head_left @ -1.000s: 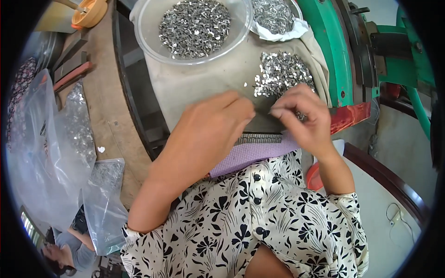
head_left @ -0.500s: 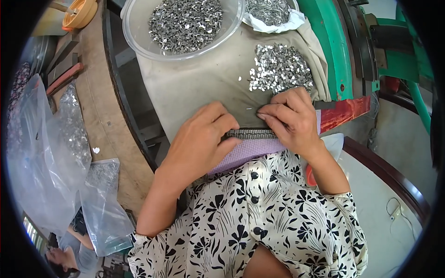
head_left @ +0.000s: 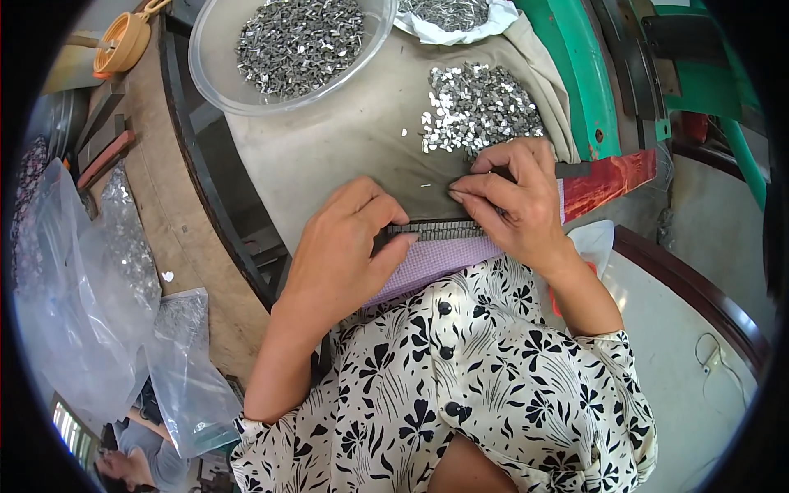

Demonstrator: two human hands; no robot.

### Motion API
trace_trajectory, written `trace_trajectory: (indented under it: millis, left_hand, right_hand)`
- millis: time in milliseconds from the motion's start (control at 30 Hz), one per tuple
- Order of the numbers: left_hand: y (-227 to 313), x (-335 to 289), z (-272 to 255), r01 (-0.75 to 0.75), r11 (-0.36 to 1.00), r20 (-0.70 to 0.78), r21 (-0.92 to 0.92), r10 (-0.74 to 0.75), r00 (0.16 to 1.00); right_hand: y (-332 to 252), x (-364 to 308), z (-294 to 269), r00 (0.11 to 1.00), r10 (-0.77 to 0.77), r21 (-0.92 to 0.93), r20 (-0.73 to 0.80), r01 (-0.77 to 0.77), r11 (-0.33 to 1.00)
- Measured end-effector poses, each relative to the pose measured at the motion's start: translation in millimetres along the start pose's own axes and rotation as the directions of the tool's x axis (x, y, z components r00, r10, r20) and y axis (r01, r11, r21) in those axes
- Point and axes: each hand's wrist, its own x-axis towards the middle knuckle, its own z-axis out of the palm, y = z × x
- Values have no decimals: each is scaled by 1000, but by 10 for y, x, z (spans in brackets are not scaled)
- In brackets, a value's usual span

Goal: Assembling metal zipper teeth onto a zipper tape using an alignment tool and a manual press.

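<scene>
My left hand point(head_left: 337, 251) is closed at the left end of a narrow rack point(head_left: 448, 232) packed with a row of small grey metal pieces, its thumb and forefinger on either side. My right hand point(head_left: 518, 197) hovers by the rack's right part, thumb and forefinger pinched together. Whatever sits between those fingertips is too small to make out. A thin metal pin point(head_left: 425, 186) lies on the olive cloth point(head_left: 304, 164) just left of the pinch. Beyond the right hand spreads a loose pile of small grey and shiny metal pieces point(head_left: 481, 107). Purple textured cloth point(head_left: 403, 275) lies under the rack.
A clear plastic tub point(head_left: 201, 74) of metal pieces stands at the far side, beside a white-lined container of pins point(head_left: 448, 18). Green machinery point(head_left: 575, 82) borders the right. Plastic bags point(head_left: 185, 378) and an orange container point(head_left: 125, 43) are on the left; a person point(head_left: 140, 456) sits lower left.
The whole view has shifted, so the tub, pile and pin appear farther left and slightly higher. The right fingertips sit slightly farther from the pin. My left hand keeps its place on the rack.
</scene>
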Motion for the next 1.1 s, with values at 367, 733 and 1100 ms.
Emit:
trace_trajectory:
  millis: [367, 733, 1100]
  left_hand:
    - [21, -44, 98, -28, 997, -87, 77, 35, 996]
    - [9, -82, 344, -255, 904, -175, 342, 328, 928]
    - [-47, -148, 195, -141, 932, -205, 333, 217, 954]
  right_hand:
    - [31, -40, 4, 1000, 23, 4, 2, -23, 1000]
    - [27, -30, -5, 998, 60, 39, 3, -60, 997]
    - [56, -67, -6, 999, 33, 6, 30, -33, 999]
